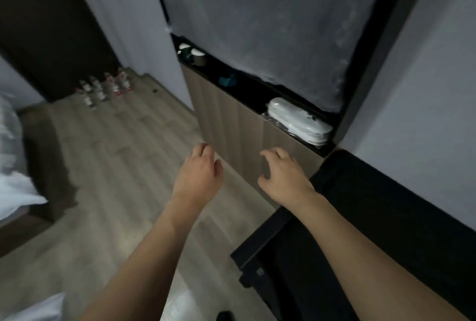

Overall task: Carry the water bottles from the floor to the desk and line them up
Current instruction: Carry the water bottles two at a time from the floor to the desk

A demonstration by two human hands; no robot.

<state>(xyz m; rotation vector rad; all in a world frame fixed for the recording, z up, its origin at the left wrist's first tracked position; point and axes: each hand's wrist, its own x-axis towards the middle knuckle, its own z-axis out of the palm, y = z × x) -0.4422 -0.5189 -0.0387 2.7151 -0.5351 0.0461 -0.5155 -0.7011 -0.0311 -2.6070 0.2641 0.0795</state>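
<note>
Fingers [206, 149] of our left hand [199, 174] hang loosely curled and hold nothing; those of our right hand [283, 176] are likewise bent and spread, gripping nothing, with the thumb pointing left. Both hands float side by side in mid-air, a little apart, bare forearms reaching up from the lower edge of the view. Behind them we see the pale wood front of a low cabinet [231, 120], whose dark open shelf carries two cups [193, 54] at its far end, a small teal object [228, 80] near the middle, and a stack of white wrapped items [301, 122] at the near end; a large grey panel [270, 24] rises above the shelf. Under our right forearm lies the black desk [386, 217], set against the wall. We note the water bottles [105, 87] well apart from both hands, standing upright in a cluster on the wood-look floor [116, 166] at upper left, beside a dark door [46, 37]; motion blur prevents an exact count. White bedding [13, 166] occupies the left margin.
</note>
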